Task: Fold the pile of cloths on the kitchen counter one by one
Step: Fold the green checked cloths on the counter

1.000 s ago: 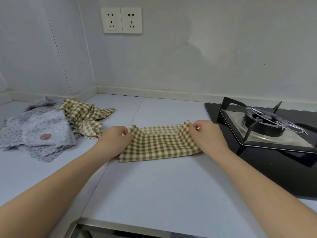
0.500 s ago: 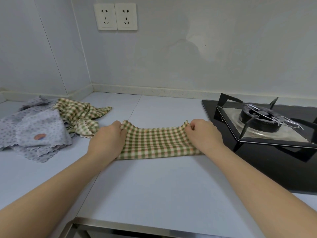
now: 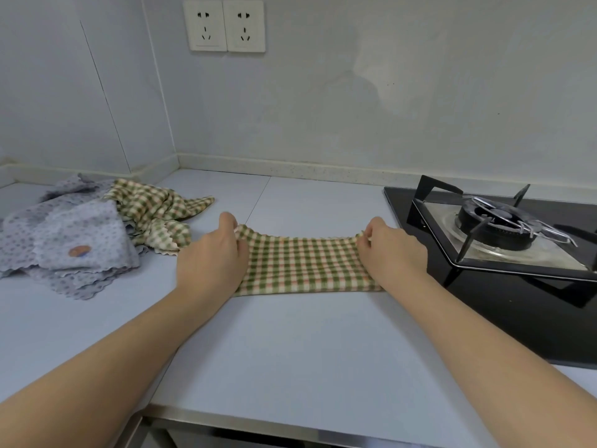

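Observation:
A green checked cloth (image 3: 303,265) lies folded into a long strip across the middle of the pale counter (image 3: 290,357). My left hand (image 3: 211,260) pinches its far left corner and covers its left end. My right hand (image 3: 392,253) pinches the far right corner, fingers curled on the edge. The strip is stretched flat between both hands. To the left sits the pile: a crumpled green checked cloth (image 3: 155,210) leaning on several grey dotted cloths (image 3: 68,237).
A black gas hob (image 3: 504,286) with a burner and metal pan support (image 3: 497,224) sits just right of my right hand. Two wall sockets (image 3: 224,25) are above. The counter's front edge (image 3: 258,425) runs below my forearms.
Both hands drew the top layer's far edge taut and level. The slack between the far corners is gone. The strip now lies flatter.

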`<state>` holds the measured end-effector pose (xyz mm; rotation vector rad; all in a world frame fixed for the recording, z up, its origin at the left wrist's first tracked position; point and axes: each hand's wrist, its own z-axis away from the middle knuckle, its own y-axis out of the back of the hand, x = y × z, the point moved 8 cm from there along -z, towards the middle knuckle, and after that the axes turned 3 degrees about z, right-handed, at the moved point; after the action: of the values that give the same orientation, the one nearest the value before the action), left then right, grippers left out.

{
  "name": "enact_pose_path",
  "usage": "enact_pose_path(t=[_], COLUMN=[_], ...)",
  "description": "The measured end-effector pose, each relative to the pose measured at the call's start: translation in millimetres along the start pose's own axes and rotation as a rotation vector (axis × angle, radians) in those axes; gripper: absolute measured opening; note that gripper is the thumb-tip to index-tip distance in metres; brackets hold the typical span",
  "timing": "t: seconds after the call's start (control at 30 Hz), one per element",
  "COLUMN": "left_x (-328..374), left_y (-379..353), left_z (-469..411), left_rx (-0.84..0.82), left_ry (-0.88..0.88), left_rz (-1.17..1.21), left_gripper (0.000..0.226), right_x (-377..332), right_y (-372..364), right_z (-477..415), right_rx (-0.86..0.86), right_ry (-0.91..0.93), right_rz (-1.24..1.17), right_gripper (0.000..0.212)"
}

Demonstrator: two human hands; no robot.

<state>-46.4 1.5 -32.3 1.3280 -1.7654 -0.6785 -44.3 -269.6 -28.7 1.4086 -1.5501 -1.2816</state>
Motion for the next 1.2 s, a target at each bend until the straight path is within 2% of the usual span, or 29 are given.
enact_pose_path(t=[0.1, 0.13, 0.17, 0.23, 0.3, 0.37, 0.43, 0.5, 0.6, 0.67, 0.73, 0.8, 0.9, 0.97, 1.03, 1.07, 1.13, 1.2], left_x=[22, 31, 40, 49, 44, 37, 36, 39, 32, 24, 22, 23, 32, 40, 47, 51, 56, 58], left_y=[17, 17, 11, -15, -42, -50, -48, -35, -3, 7, 11, 10, 9, 4, -10, -16, -23, -16], left_z=[3, 6, 8, 19, 30, 34, 32, 25, 10, 7, 7, 7, 9, 12, 21, 26, 33, 31], left_rx=[0.114, 0.095, -0.002, -0.346, -0.637, -0.716, -0.692, -0.553, -0.267, -0.187, -0.162, -0.164, -0.162, -0.198, -0.317, -0.374, -0.448, -0.410], left_ry=[-0.217, -0.304, -0.363, -0.372, -0.319, -0.276, -0.258, -0.231, -0.054, -0.008, -0.032, -0.086, -0.254, -0.388, -0.503, -0.551, -0.635, -0.667], left_rz=[0.017, 0.032, 0.070, 0.151, 0.091, 0.029, -0.007, -0.015, 0.233, 0.333, 0.359, 0.413, 0.471, 0.459, 0.379, 0.330, 0.265, 0.296], left_gripper=[0.033, 0.035, 0.040, 0.052, 0.059, 0.063, 0.064, 0.061, 0.031, 0.017, 0.011, 0.009, 0.008, 0.029, 0.054, 0.060, 0.058, 0.047], right_x=[-17, -24, -30, -45, -51, -46, -42, -41, -39, -37, -40, -46, -45, -44, -46, -46, -44, -43], right_y=[20, 23, 20, -8, -42, -54, -52, -46, -17, 3, 2, -11, -14, -18, -34, -40, -43, -43], right_z=[5, 7, 10, 17, 30, 34, 31, 27, 16, 12, 14, 18, 16, 15, 21, 25, 26, 26], right_rx=[0.220, 0.244, 0.194, -0.103, -0.440, -0.551, -0.533, -0.461, -0.156, 0.018, -0.015, -0.100, -0.103, -0.165, -0.333, -0.398, -0.429, -0.434], right_ry=[0.213, 0.290, 0.351, 0.456, 0.519, 0.509, 0.478, 0.458, 0.464, 0.456, 0.459, 0.518, 0.528, 0.502, 0.521, 0.530, 0.528, 0.533], right_rz=[-0.042, -0.111, -0.193, -0.272, -0.109, 0.014, 0.007, -0.060, -0.198, -0.293, -0.322, -0.270, -0.317, -0.311, -0.214, -0.180, -0.179, -0.167], right_gripper=[0.028, 0.028, 0.029, 0.040, 0.059, 0.063, 0.062, 0.060, 0.048, 0.030, 0.025, 0.030, 0.038, 0.041, 0.046, 0.050, 0.054, 0.056])
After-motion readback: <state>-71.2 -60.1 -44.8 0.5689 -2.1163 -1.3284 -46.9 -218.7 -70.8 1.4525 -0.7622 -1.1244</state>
